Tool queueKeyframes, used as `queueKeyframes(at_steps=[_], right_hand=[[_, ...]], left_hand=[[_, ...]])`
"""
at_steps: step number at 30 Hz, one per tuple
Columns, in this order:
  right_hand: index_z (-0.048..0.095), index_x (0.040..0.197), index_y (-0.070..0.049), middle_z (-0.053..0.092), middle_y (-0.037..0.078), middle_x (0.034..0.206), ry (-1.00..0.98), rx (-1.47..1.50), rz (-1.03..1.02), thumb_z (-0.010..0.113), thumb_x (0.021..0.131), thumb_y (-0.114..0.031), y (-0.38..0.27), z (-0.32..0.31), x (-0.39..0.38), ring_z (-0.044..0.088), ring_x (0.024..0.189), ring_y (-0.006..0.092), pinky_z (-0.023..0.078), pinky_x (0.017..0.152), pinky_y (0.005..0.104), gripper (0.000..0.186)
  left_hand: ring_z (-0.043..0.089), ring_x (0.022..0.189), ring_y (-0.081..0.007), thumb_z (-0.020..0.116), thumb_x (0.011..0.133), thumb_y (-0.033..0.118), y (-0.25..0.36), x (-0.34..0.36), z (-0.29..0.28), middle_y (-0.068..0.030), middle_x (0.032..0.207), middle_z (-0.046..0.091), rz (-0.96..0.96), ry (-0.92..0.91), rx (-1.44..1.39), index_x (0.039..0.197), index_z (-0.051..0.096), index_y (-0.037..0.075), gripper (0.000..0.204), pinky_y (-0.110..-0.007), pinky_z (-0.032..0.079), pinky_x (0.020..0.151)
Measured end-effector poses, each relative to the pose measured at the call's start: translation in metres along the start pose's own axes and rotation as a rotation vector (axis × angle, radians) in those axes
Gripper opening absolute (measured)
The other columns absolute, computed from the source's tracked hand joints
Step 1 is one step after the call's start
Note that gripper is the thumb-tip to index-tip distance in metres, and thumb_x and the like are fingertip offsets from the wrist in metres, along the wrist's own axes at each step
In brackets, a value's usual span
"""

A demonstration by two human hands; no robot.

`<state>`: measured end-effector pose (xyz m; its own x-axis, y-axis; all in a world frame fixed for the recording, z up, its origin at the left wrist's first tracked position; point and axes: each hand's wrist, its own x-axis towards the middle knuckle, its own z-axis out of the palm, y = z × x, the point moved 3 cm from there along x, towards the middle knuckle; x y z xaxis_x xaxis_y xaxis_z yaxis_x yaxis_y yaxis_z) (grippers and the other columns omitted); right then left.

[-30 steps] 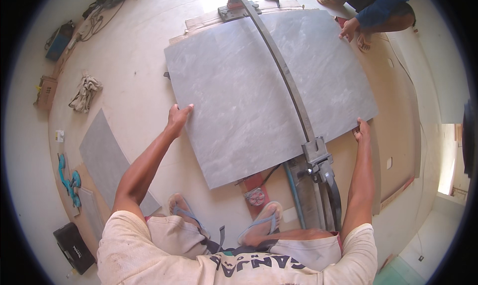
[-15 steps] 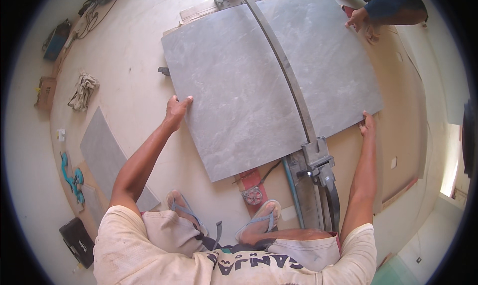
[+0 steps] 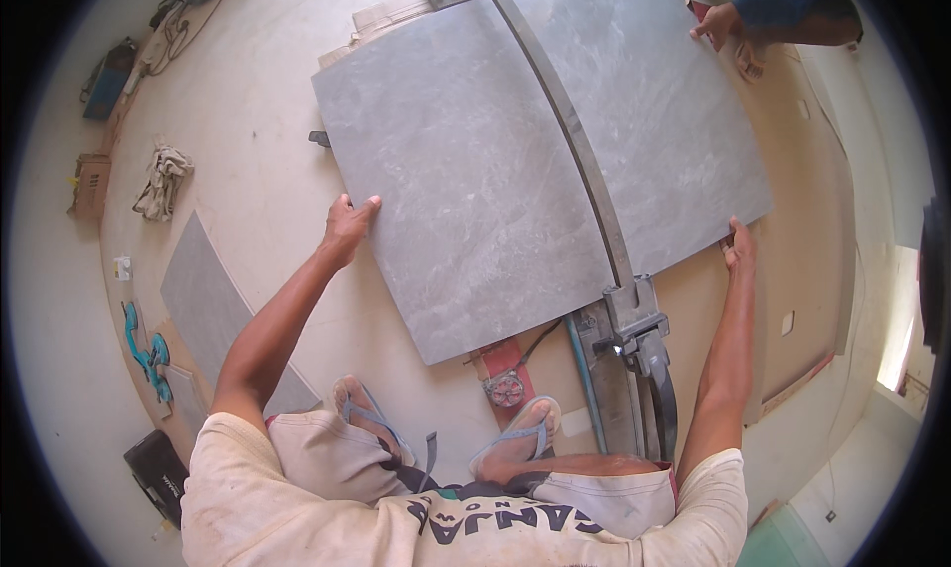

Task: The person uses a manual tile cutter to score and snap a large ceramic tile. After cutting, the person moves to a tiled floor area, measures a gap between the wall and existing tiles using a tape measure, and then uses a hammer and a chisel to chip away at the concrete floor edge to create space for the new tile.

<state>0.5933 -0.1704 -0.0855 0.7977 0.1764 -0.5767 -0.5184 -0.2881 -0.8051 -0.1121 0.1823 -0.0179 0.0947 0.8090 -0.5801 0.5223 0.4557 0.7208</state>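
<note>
A large grey stone-look tile (image 3: pixel 475 171) lies flat on a manual tile cutter whose rail (image 3: pixel 565 121) runs across it from the far end to the handle (image 3: pixel 639 334) near me. My left hand (image 3: pixel 349 228) grips the tile's left edge, thumb on top. My right hand (image 3: pixel 739 246) holds the tile's right corner. Another person's hand (image 3: pixel 715 22) touches the tile's far right edge.
A narrow grey tile offcut (image 3: pixel 203 305) lies on the floor to my left, next to a teal suction lifter (image 3: pixel 147 344). A rag (image 3: pixel 161 179), a cardboard box (image 3: pixel 89 183) and a black case (image 3: pixel 157 473) sit further left. My sandalled feet (image 3: pixel 515 438) stand beside the cutter base.
The tile has slid away from me and slightly left along the cutter, both my hands moving with it. The other person's hand has shifted toward the far edge.
</note>
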Motion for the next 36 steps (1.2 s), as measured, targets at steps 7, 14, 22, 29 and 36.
queueKeyframes(at_steps=[7, 14, 22, 29, 36], right_hand=[[0.056, 0.119, -0.006, 0.06, 0.006, 0.114, -0.011, -0.022, 0.035, 0.063, 0.091, -0.018, 0.0, 0.005, -0.007, 0.057, 0.107, 0.0226, 0.045, 0.095, 0.0421, 0.032], [0.053, 0.123, -0.005, 0.057, 0.006, 0.119, -0.063, 0.038, 0.069, 0.062, 0.091, -0.017, 0.0, 0.002, -0.012, 0.053, 0.111, 0.023, 0.04, 0.099, 0.0431, 0.036], [0.058, 0.114, -0.008, 0.064, 0.003, 0.106, -0.043, 0.021, 0.008, 0.062, 0.092, -0.017, 0.001, 0.004, -0.011, 0.061, 0.098, 0.0182, 0.049, 0.089, 0.0366, 0.025], [0.057, 0.116, -0.008, 0.062, 0.004, 0.11, -0.022, -0.039, 0.025, 0.062, 0.091, -0.018, 0.002, 0.012, -0.017, 0.059, 0.102, 0.0191, 0.047, 0.089, 0.0365, 0.027], [0.055, 0.12, -0.004, 0.061, 0.008, 0.115, -0.056, -0.018, 0.047, 0.059, 0.093, -0.019, 0.001, 0.01, -0.021, 0.058, 0.106, 0.0226, 0.047, 0.092, 0.0402, 0.031]], left_hand=[[0.051, 0.071, -0.0128, 0.071, 0.086, 0.029, 0.003, -0.001, -0.003, -0.005, 0.085, 0.053, 0.015, 0.014, 0.042, 0.105, 0.051, -0.002, 0.041, -0.03, 0.044, 0.058], [0.055, 0.079, -0.0146, 0.07, 0.086, 0.028, 0.014, 0.013, -0.002, -0.0087, 0.092, 0.057, 0.042, 0.025, 0.029, 0.106, 0.051, -0.005, 0.043, -0.031, 0.048, 0.067], [0.054, 0.078, -0.0141, 0.07, 0.087, 0.03, 0.006, 0.015, -0.003, -0.0077, 0.092, 0.056, 0.069, -0.001, -0.055, 0.104, 0.051, -0.003, 0.042, -0.03, 0.047, 0.067], [0.055, 0.08, -0.014, 0.071, 0.087, 0.03, -0.009, 0.014, -0.014, -0.0071, 0.094, 0.057, 0.03, -0.016, -0.05, 0.107, 0.051, -0.002, 0.042, -0.029, 0.048, 0.07], [0.059, 0.087, -0.0149, 0.07, 0.088, 0.03, 0.0, 0.01, -0.007, -0.0103, 0.1, 0.06, 0.16, -0.068, -0.159, 0.11, 0.05, -0.002, 0.043, -0.03, 0.051, 0.074]])
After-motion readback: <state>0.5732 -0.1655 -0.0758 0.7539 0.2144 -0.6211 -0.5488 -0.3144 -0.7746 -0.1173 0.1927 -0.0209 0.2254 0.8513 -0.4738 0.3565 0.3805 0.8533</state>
